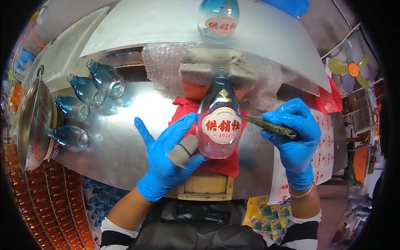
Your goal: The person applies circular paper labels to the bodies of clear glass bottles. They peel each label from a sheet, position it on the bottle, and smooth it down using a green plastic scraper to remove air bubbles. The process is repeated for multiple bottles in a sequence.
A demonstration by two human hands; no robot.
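A clear glass bottle [218, 121] with a white and red oval label lies neck-away on a red cloth [183, 109], over a small wooden block [206, 185]. My left hand [166, 156], in a blue glove, steadies the bottle's lower left side with the thumb along its edge; a grey pad [183, 151] sits against the fingers. My right hand [293, 135], also blue-gloved, grips a thin dark pointed tool [262, 124] whose tip touches the right rim of the label.
Several unlabelled blue-tinted bottles [89, 104] lie on the metal table [121, 141] at left, beside a metal lid [35, 121]. Bubble wrap [166, 62] and grey cloth [216, 64] are behind. Another labelled bottle [218, 18] stands farther back. Sheets of labels [323, 154] hang right.
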